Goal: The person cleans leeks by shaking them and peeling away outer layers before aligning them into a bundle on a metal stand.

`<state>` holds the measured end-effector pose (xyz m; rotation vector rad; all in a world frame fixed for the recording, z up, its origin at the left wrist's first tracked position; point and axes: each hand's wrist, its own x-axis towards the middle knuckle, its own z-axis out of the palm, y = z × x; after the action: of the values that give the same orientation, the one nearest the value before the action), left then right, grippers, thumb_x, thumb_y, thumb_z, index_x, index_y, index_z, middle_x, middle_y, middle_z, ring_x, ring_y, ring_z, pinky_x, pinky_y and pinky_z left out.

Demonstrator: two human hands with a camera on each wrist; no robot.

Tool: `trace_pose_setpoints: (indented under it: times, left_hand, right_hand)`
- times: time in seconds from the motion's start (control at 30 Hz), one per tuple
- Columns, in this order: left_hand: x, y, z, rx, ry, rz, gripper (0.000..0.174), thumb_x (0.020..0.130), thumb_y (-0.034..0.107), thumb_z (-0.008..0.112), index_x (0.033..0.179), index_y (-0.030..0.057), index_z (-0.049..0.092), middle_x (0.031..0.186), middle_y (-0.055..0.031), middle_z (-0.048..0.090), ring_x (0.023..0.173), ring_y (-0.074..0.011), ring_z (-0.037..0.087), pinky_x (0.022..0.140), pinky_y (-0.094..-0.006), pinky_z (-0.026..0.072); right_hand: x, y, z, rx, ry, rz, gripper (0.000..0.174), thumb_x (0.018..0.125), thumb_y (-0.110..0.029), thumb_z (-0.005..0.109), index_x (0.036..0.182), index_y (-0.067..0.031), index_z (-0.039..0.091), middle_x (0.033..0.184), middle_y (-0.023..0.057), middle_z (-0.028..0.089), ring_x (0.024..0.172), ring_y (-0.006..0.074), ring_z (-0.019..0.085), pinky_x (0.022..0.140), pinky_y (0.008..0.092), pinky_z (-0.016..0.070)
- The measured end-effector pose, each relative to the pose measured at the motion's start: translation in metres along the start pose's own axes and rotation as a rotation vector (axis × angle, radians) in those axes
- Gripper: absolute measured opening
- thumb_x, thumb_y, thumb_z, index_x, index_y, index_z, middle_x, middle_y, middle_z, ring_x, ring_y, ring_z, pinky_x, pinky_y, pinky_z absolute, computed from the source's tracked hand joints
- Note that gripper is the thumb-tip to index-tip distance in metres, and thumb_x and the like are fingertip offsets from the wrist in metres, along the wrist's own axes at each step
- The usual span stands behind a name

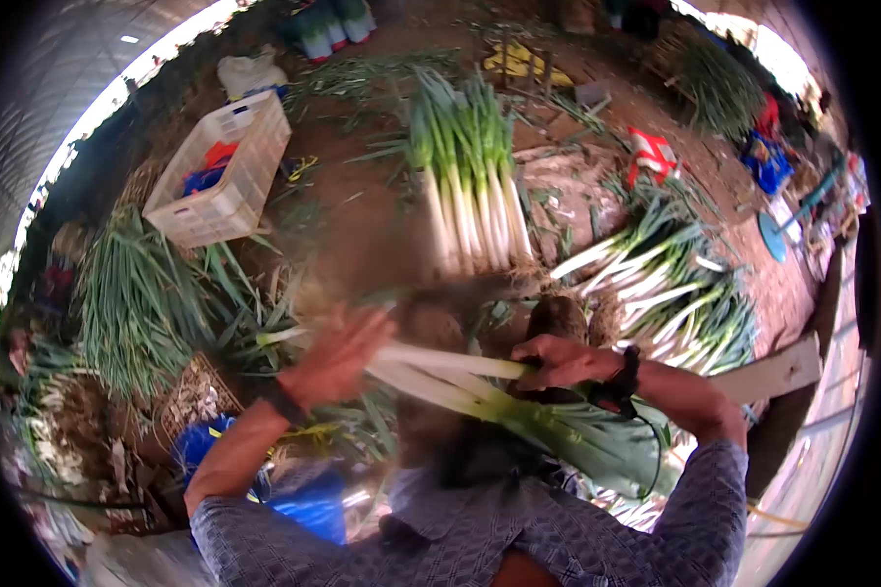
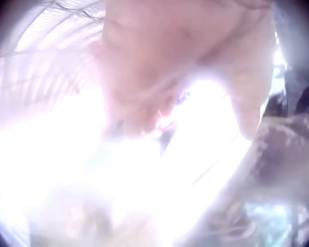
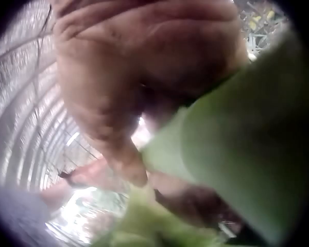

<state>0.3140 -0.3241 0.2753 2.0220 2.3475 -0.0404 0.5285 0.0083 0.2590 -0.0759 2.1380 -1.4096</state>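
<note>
Across the front of the body lie leeks (image 1: 450,359) with white shafts at the left and broad green leaves at the right. My right hand (image 1: 568,362) grips them where white turns to green. In the right wrist view, the thumb (image 3: 126,159) presses on a pale green leaf beside a thick green stalk (image 3: 252,139). My left hand (image 1: 338,357) is motion-blurred over the white end. Glare fills the left wrist view, where thumb and fingers of the hand (image 2: 180,56) stand apart around a bright white band; whether they grip it I cannot tell.
A neat leek bundle (image 1: 470,186) lies ahead on the soil, roots toward me. More leeks (image 1: 675,293) spread at the right, and a green-leaved heap (image 1: 147,293) lies left. A white plastic crate (image 1: 255,196) stands behind that heap. Blue plastic (image 1: 308,504) sits low at the left.
</note>
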Motion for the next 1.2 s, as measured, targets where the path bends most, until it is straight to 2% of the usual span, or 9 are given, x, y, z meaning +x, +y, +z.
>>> trace_pose_setpoints:
  times: [0.2, 0.47, 0.6, 0.63, 0.73, 0.83, 0.93, 1.07, 1.2]
  left_hand:
    - [0.067, 0.109, 0.004, -0.024, 0.516, 0.28, 0.07, 0.083, 0.017, 0.063, 0.147, 0.0045, 0.038, 0.152, -0.0221, 0.036, 0.146, -0.0326, 0.029, 0.121, -0.0574, 0.0151]
    - [0.121, 0.012, -0.006, -0.067, 0.401, 0.117, 0.021, 0.086, 0.018, 0.069, 0.107, 0.0178, 0.07, 0.08, -0.0013, 0.07, 0.064, -0.0172, 0.065, 0.063, -0.0341, 0.0558]
    - [0.056, -0.218, 0.057, 0.339, 0.077, -0.786, 0.01, 0.084, 0.017, 0.063, 0.086, 0.0145, 0.072, 0.08, -0.0105, 0.07, 0.071, -0.0285, 0.067, 0.063, -0.0414, 0.0537]
    - [-0.011, -0.237, 0.044, 0.185, 0.688, -0.791, 0.011, 0.082, 0.017, 0.064, 0.089, 0.0131, 0.072, 0.081, -0.0116, 0.069, 0.075, -0.0308, 0.067, 0.063, -0.0424, 0.0537]
    - [-0.141, -0.271, 0.024, 0.214, 0.159, -1.333, 0.048, 0.084, 0.028, 0.07, 0.126, 0.008, 0.058, 0.112, -0.0144, 0.068, 0.099, -0.0349, 0.065, 0.089, -0.0503, 0.0462]
    - [-0.124, -0.223, 0.026, 0.63, 0.673, -0.9, 0.052, 0.085, 0.026, 0.071, 0.128, 0.003, 0.054, 0.12, -0.021, 0.063, 0.113, -0.0366, 0.059, 0.104, -0.0539, 0.035]
    - [-0.035, -0.087, 0.013, -0.973, 0.709, -0.74, 0.049, 0.089, 0.019, 0.066, 0.133, 0.004, 0.054, 0.129, -0.0125, 0.06, 0.124, -0.0305, 0.052, 0.1, -0.0489, 0.0453]
    - [0.047, 0.089, 0.029, -0.603, 0.013, 0.28, 0.025, 0.088, 0.03, 0.061, 0.106, 0.0122, 0.063, 0.108, -0.0045, 0.061, 0.1, -0.0267, 0.059, 0.098, -0.0453, 0.0443]
    - [0.073, 0.128, 0.071, -0.043, 0.552, 0.477, 0.015, 0.085, 0.027, 0.064, 0.086, 0.0116, 0.062, 0.084, -0.0021, 0.057, 0.083, -0.0194, 0.056, 0.076, -0.0381, 0.0454]
  right_hand:
    - [0.023, -0.004, 0.008, 0.026, 0.148, -0.243, 0.044, 0.096, -0.031, 0.065, 0.127, -0.0027, 0.056, 0.109, 0.0077, 0.063, 0.088, 0.0135, 0.062, 0.071, 0.0309, 0.0537]
    - [-0.018, -0.091, 0.011, -0.785, 0.504, -0.155, 0.034, 0.101, -0.031, 0.056, 0.118, -0.0023, 0.05, 0.093, 0.0213, 0.066, 0.082, 0.0352, 0.065, 0.07, 0.0451, 0.0506]
    - [-0.094, -0.087, 0.009, -0.611, 0.509, -0.03, 0.037, 0.099, -0.02, 0.062, 0.128, -0.0009, 0.051, 0.08, 0.0114, 0.057, 0.068, 0.0213, 0.056, 0.06, 0.0347, 0.0483]
    - [-0.113, -0.087, 0.006, -0.381, 0.528, 0.112, 0.031, 0.101, -0.024, 0.058, 0.122, -0.0012, 0.053, 0.071, 0.0083, 0.052, 0.062, 0.0215, 0.053, 0.06, 0.0354, 0.0469]
    - [-0.17, -0.031, -0.004, 0.449, 0.791, 0.353, 0.028, 0.096, -0.018, 0.065, 0.115, 0.0006, 0.057, 0.065, -0.0013, 0.053, 0.05, 0.0076, 0.049, 0.044, 0.024, 0.0427]
    - [-0.137, -0.04, 0.001, 0.246, 0.755, 0.344, 0.04, 0.094, -0.017, 0.068, 0.123, 0.0042, 0.05, 0.064, -0.0014, 0.053, 0.049, 0.0067, 0.052, 0.042, 0.0224, 0.0446]
    - [-0.082, -0.048, 0.024, 0.244, 0.591, 0.175, 0.033, 0.094, -0.016, 0.068, 0.118, -0.0004, 0.053, 0.067, -0.0015, 0.054, 0.051, 0.0056, 0.052, 0.043, 0.0226, 0.0427]
    - [-0.027, -0.049, 0.045, 0.007, 0.507, 0.039, 0.028, 0.093, -0.02, 0.071, 0.11, -0.0034, 0.056, 0.068, -0.001, 0.055, 0.055, 0.0073, 0.053, 0.047, 0.0243, 0.0431]
    - [-0.014, -0.052, 0.041, 0.087, 0.424, 0.234, 0.029, 0.094, -0.014, 0.068, 0.118, -0.0025, 0.057, 0.082, 0.0016, 0.059, 0.067, 0.0088, 0.054, 0.058, 0.0253, 0.0458]
